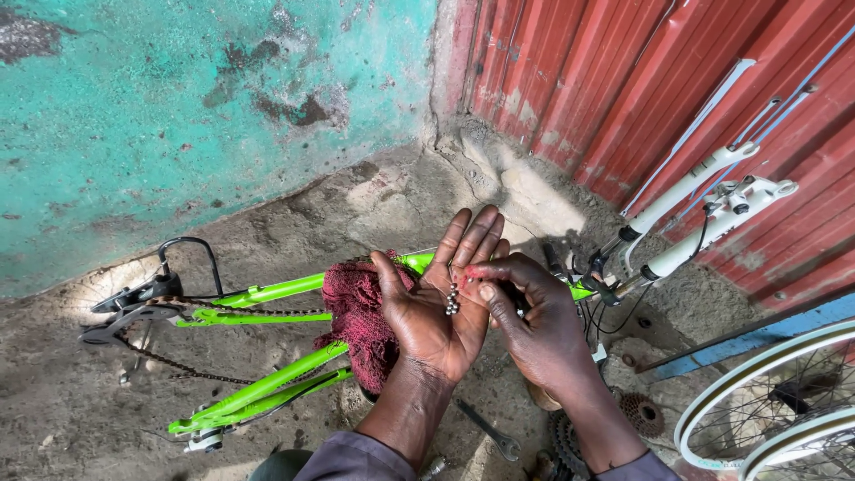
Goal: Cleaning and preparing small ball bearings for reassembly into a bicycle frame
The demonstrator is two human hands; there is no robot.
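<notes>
Small steel bearing balls (452, 299) lie in the upturned palm of the left hand (436, 307), fingers extended and together, while the right hand (534, 325) fingertips pinch together just beside them.

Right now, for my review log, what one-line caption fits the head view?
Left hand cups small steel balls while right hand picks at them, above a green bike frame and red rag.
</notes>
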